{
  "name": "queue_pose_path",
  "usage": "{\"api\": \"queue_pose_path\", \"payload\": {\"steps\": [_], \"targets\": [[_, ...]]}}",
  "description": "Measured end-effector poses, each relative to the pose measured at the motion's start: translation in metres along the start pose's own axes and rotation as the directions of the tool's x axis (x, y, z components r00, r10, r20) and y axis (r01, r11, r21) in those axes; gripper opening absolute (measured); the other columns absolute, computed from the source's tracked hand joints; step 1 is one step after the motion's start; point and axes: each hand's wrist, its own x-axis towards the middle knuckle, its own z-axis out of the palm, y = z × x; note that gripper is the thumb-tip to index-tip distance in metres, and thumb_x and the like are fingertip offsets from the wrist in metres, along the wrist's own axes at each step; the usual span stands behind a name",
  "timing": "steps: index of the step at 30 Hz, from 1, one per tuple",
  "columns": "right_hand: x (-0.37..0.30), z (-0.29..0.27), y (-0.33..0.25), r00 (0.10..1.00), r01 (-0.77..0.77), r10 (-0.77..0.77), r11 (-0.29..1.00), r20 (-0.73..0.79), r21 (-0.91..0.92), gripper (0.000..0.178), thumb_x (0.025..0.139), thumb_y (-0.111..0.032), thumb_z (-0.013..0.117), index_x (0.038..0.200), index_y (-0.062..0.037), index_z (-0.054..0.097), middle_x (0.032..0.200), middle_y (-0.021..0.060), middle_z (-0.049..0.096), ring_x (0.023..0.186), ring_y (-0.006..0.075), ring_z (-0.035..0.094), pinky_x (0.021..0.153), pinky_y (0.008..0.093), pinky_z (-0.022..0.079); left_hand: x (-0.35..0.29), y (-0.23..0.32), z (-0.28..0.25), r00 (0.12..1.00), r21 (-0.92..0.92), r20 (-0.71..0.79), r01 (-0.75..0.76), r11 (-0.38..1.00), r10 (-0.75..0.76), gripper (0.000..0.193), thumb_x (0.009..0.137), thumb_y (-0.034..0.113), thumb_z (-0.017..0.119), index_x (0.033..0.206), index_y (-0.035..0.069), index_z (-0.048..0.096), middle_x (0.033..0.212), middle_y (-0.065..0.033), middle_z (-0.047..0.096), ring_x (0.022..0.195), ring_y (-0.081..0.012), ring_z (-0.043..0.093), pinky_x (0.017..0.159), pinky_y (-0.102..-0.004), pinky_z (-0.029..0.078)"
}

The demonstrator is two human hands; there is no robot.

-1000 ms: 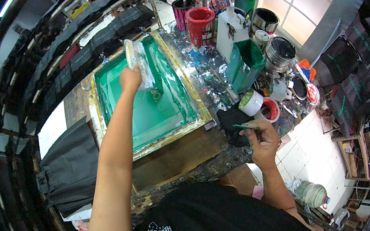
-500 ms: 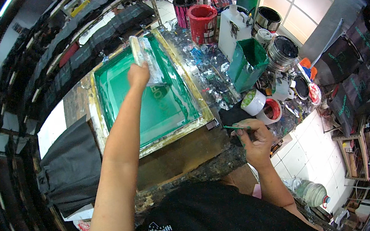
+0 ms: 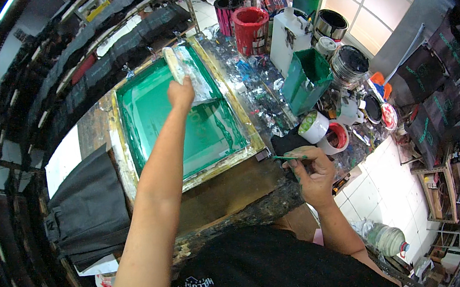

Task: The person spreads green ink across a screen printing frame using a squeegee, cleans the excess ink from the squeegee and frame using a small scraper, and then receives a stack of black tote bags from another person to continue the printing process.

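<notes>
The squeegee [image 3: 195,78] has slid right, near the screen frame's edge [image 3: 232,107], open mesh [image 3: 143,116] leftward, outstretched left hand [image 3: 182,94] gripping it, bent right hand's [image 3: 317,176] fingers pinching a green strip [image 3: 284,157].

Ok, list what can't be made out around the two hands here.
Head view: part of the squeegee, covered by the left hand.
Head view: whatever lies beneath the screen frame, hidden by its green-coated mesh.
Head view: what the thin green piece is, too small; the right hand covers one end.
</notes>
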Motion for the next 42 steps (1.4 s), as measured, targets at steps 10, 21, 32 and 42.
{"api": "queue_pose_path", "payload": {"steps": [10,21,32,42], "targets": [[-0.006,-0.012,-0.013,0.997,0.027,-0.035,0.993,-0.066,-0.118,0.013,0.085,0.005,0.066,0.097,-0.0007,0.064,0.096,0.0102,0.068,0.088,0.0173,0.064,0.080,0.0295,0.050,-0.016,-0.004,-0.057,0.991,-0.572,0.112,0.125,0.811,-0.073,0.043,0.092,0.031,0.063,0.098,-0.011,0.063,0.090,-0.0175,0.069,0.076,-0.0225,0.065,0.067,-0.0366,0.051],[-0.016,-0.011,-0.015,0.997,0.056,-0.057,0.998,-0.055,-0.020,0.015,0.085,0.007,0.065,0.098,-0.0004,0.063,0.097,0.0107,0.066,0.086,0.0165,0.064,0.077,0.0285,0.051,-0.025,-0.035,-0.084,0.991,0.106,-0.023,-0.130,0.986,0.134,0.051,0.087,0.042,0.063,0.092,-0.009,0.063,0.095,-0.0319,0.065,0.089,-0.0469,0.064,0.078,-0.0497,0.050],[-0.013,-0.014,-0.011,0.999,0.037,-0.037,0.999,-0.035,0.009,0.014,0.087,0.007,0.064,0.099,0.0003,0.062,0.097,0.0118,0.065,0.082,0.0163,0.064,0.074,0.0284,0.053,-0.055,-0.016,-0.066,0.993,0.257,-0.005,-0.113,0.960,0.118,0.047,0.089,0.040,0.061,0.097,-0.006,0.060,0.099,-0.0323,0.064,0.093,-0.0482,0.063,0.082,-0.0517,0.049],[-0.009,0.005,-0.006,1.000,-0.029,0.029,0.995,-0.005,0.091,0.014,0.085,0.007,0.065,0.097,0.0001,0.063,0.096,0.0112,0.066,0.089,0.0170,0.064,0.079,0.0284,0.051,-0.063,-0.009,-0.056,0.998,0.251,0.006,-0.062,0.966,0.063,0.048,0.088,0.040,0.062,0.100,-0.006,0.059,0.099,-0.0320,0.065,0.093,-0.0483,0.063,0.083,-0.0519,0.049]]}}
